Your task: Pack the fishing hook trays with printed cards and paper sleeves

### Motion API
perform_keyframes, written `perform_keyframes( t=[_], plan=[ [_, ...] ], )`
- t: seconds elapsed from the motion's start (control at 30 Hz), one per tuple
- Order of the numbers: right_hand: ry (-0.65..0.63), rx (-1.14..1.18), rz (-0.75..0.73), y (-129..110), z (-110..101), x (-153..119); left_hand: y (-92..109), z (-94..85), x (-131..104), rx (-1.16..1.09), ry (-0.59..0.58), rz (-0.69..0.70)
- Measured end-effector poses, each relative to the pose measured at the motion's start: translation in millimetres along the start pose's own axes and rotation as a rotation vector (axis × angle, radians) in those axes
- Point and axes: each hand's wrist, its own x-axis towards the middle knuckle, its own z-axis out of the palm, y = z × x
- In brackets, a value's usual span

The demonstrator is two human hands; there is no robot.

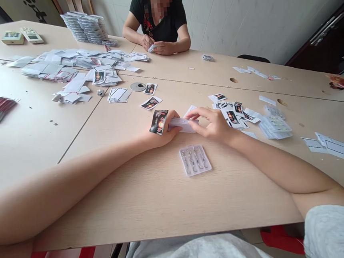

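Observation:
My left hand (172,133) is closed around a flat translucent plastic case (181,124), held just above the table. A black printed card (159,122) with an orange burst sticks out on the left side of that hand. My right hand (214,125) pinches the right end of the same case with thumb and fingertips; what the case contains cannot be made out. Directly below my hands, a second clear case (195,160) lies flat on the table, with several fishing hooks in its compartments.
Black printed cards (232,117) and stacked clear cases (276,127) lie to the right, with white cards (331,145) beyond. A large pile of cards (64,66) spreads over the left. Across the table, a person (159,25) handles a small item near stacked packs (86,27).

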Motion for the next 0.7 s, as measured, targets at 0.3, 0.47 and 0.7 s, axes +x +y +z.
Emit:
perform_keyframes(
  t=[0.3,0.47,0.7],
  plan=[
    [-0.399,-0.346,-0.344,-2.7,-33.3,36.9,8.8,-4.9,-0.7,0.023,-0.009,0.014],
    [-0.594,-0.600,-0.496,-14.3,-36.7,54.4,11.2,-6.8,-1.1,0.001,-0.046,0.000],
    [-0.651,-0.715,-0.541,-23.7,-34.4,60.2,14.6,-7.7,-0.6,0.041,-0.038,-0.006]
  ],
)
